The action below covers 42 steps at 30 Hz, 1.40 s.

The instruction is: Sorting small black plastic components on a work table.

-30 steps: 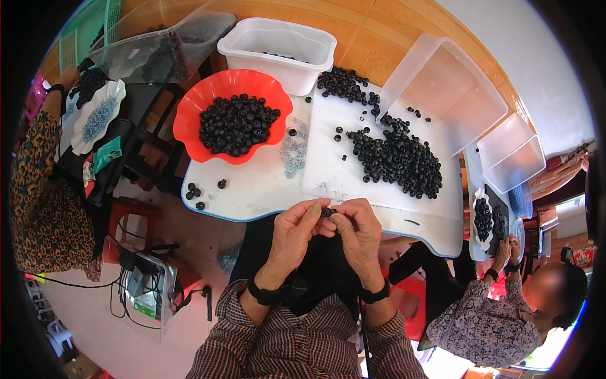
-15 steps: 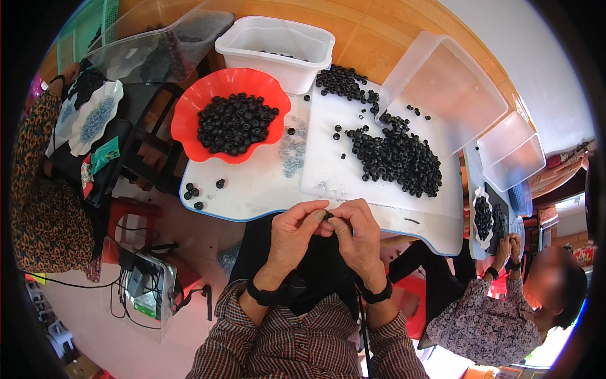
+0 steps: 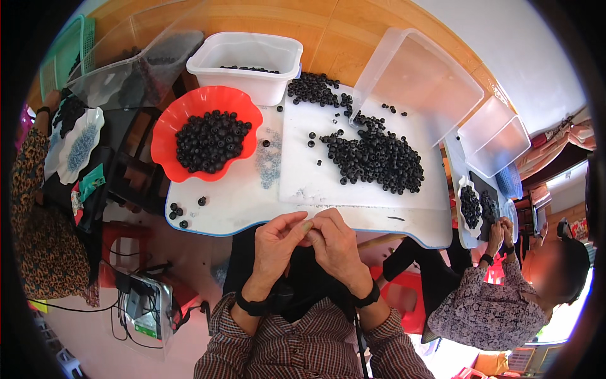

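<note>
My left hand (image 3: 276,247) and my right hand (image 3: 338,247) meet just in front of the table's near edge, thumbs and fingertips pinched together. Whatever is between the fingers is hidden now. On the table ahead lies a heap of small round black pieces (image 3: 379,161), some showing a hole in the middle. They are spread over a white board (image 3: 303,174). Left of it, a red wavy-rimmed bowl (image 3: 165,136) holds a pile of similar pieces. Several loose ones (image 3: 178,212) sit near the table's front left corner.
A white tub (image 3: 246,50) with black pieces stands behind the bowl. A clear plastic bin (image 3: 420,82) lies tipped at the back right. Co-workers sit at left (image 3: 53,246) and right (image 3: 492,303). Tiny clear bits (image 3: 268,161) are scattered beside the board.
The view has shifted, so the table appears further left and lower. A small black piece seen between my fingertips is now hidden, and my fingers have closed more tightly together.
</note>
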Each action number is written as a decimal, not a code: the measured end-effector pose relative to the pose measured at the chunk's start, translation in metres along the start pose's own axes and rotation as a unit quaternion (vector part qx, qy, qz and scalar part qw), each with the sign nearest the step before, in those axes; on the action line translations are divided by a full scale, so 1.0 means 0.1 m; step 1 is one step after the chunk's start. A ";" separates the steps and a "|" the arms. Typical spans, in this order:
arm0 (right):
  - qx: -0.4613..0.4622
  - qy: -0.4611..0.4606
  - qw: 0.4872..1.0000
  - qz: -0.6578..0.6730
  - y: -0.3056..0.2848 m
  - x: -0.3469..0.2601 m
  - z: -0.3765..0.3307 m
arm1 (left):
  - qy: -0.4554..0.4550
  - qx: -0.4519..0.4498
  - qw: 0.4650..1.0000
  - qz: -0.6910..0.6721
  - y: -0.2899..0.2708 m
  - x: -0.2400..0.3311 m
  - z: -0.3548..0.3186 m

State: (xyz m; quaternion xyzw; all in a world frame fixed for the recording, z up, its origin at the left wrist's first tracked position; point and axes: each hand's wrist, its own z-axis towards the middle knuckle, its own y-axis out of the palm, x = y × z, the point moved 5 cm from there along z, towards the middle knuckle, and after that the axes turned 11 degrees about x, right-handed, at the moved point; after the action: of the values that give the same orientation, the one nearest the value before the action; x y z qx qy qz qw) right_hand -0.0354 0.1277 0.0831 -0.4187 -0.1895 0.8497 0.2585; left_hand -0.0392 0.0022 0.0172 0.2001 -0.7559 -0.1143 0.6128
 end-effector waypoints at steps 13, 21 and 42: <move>0.057 0.166 0.952 0.252 -0.10 0.05 -0.06 | -0.047 -0.086 0.976 -0.192 0.05 0.01 0.00; 0.060 0.204 0.942 0.260 -0.04 0.13 -0.12 | -0.056 -0.097 0.955 -0.274 -0.01 0.05 0.02; 0.032 0.169 0.975 0.140 0.09 0.19 -0.07 | 0.237 0.282 0.929 0.023 -0.58 1.01 0.51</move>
State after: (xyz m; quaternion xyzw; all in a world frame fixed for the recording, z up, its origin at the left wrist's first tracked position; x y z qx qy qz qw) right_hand -0.0419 0.1326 0.0628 -0.5700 -0.0557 0.8001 0.1784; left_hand -0.0965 -0.0984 0.0700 0.3681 -0.5943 0.1687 0.6949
